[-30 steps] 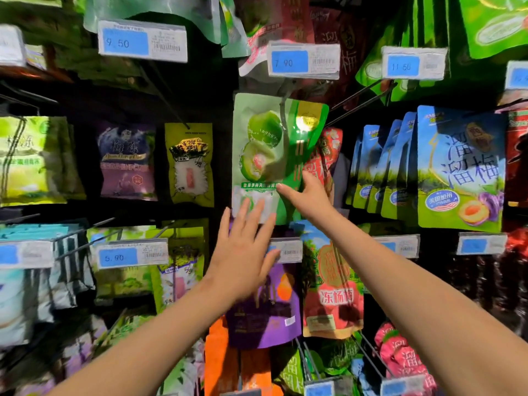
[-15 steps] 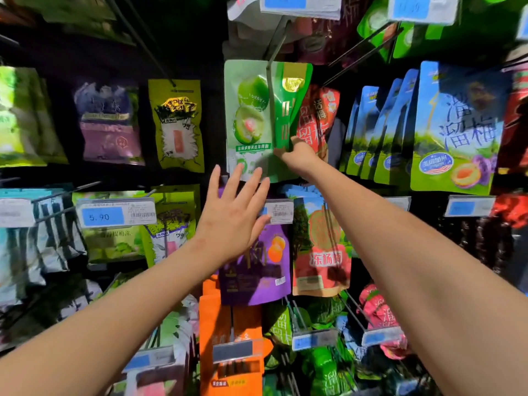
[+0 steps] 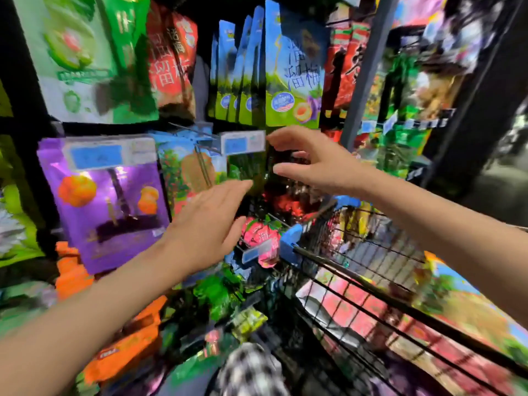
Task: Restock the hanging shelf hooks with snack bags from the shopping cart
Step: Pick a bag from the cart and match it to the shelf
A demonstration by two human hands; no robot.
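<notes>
The green and white snack bag (image 3: 85,58) hangs on its hook at the upper left, free of both hands. My left hand (image 3: 208,224) hovers with straight fingers in front of the lower hooks, holding nothing. My right hand (image 3: 311,164) is in the air below the blue bags (image 3: 291,72), fingers loosely spread and empty. The black wire shopping cart (image 3: 371,284) stands at the lower right, with red and colourful snack bags (image 3: 351,307) lying inside it. The view is blurred.
A purple bag (image 3: 105,201) hangs left of my left hand, orange bags (image 3: 125,347) below it. Price tags (image 3: 243,142) stick out on hook ends. A dark upright post (image 3: 363,67) divides the rack from another shelf section at the right.
My right hand has let go of the green bag and dropped lower right. Both hands have pulled back from the rack, and my view has swung down and right, bringing the cart into sight.
</notes>
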